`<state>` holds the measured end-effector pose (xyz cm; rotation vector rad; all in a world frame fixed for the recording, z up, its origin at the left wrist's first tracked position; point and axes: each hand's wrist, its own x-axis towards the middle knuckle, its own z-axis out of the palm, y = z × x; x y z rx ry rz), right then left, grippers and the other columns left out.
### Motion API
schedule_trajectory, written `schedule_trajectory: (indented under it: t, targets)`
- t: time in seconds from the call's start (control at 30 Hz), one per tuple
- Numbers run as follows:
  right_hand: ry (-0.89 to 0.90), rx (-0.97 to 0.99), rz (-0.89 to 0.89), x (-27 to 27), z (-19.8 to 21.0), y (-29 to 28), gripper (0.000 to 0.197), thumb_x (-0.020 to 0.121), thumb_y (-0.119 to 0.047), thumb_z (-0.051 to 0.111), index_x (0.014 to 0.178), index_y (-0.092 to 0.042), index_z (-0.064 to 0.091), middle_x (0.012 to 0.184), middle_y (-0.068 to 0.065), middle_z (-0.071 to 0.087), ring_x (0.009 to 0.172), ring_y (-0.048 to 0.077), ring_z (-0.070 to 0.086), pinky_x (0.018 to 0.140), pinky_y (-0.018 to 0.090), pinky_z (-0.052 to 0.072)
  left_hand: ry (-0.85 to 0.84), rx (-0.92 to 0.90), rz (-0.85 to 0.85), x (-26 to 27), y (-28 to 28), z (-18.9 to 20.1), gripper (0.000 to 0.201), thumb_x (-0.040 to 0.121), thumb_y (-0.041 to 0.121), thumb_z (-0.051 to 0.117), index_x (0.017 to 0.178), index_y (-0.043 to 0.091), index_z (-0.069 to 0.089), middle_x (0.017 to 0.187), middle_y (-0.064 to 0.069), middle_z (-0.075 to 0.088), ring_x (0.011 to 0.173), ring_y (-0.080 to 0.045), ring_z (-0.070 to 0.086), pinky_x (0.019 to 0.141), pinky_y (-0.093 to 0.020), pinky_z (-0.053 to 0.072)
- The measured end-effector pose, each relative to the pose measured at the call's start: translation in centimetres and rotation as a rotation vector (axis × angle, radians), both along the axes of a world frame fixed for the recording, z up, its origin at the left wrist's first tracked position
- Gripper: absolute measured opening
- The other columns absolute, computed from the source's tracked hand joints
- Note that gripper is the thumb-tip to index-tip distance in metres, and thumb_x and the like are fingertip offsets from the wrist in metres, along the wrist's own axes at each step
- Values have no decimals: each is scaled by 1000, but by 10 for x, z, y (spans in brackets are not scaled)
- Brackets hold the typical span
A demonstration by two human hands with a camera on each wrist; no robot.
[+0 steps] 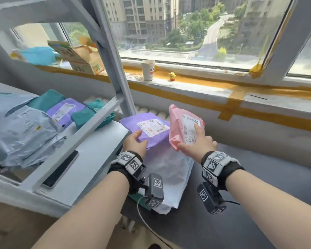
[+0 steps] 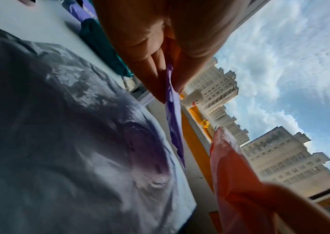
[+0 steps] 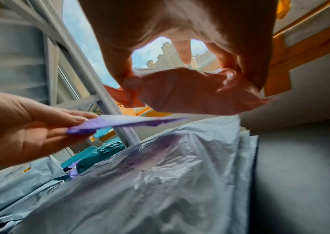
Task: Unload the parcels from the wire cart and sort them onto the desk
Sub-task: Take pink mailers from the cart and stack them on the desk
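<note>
The left hand (image 1: 136, 141) pinches one purple parcel (image 1: 147, 129) by its near edge, thumb on top, fingers under, holding it flat above a pile of white parcels (image 1: 166, 177) on the dark bench (image 1: 258, 186). The right hand (image 1: 198, 143) clasps one pink parcel (image 1: 180, 126), tilted up, forefinger stretched along its label. Both forearms reach forward. On the shelf (image 1: 97, 150) to the left lie several grey parcels (image 1: 20, 133), one more purple, about three teal.

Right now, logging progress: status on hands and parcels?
Left hand holds purple parcel. Right hand holds pink parcel. Both above white bag. Nothing in the way.
</note>
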<state>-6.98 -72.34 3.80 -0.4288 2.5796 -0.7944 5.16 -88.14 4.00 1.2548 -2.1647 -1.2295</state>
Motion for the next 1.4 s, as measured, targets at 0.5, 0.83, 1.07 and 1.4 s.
schedule_trajectory:
  t: [0.5, 0.83, 1.07, 1.4]
  targets:
    - [-17, 220, -45, 4, -33, -80, 100, 64, -73, 60, 146, -36, 16, 141, 13, 39, 126, 38, 34, 104, 39, 31, -337, 150, -475, -2, -72, -45, 18, 87, 21, 58, 93, 15, 74, 86, -8, 71, 87, -22, 68, 91, -32, 52]
    - [37, 230, 51, -6, -26, -79, 99, 61, -65, 66, 144, -38, 19, 137, 11, 43, 124, 37, 36, 103, 40, 31, -532, -173, -322, -8, -91, -26, 40, 88, 30, 53, 128, 32, 54, 139, -10, 42, 123, -32, 46, 107, -33, 37]
    - [33, 207, 89, -2, -23, -73, 98, 65, -58, 68, 146, -35, 18, 141, 12, 41, 130, 39, 31, 110, 40, 26, -496, -179, -261, -5, -95, -37, 28, 87, 18, 57, 108, 4, 69, 123, -15, 59, 108, -33, 60, 95, -31, 47]
    - [81, 186, 223, 11, -8, -88, 95, 66, -56, 71, 144, -38, 19, 132, 13, 37, 125, 35, 29, 97, 42, 38, -567, -224, -284, 9, -96, -35, 34, 87, 20, 61, 119, 10, 64, 132, -10, 52, 115, -30, 56, 101, -32, 43]
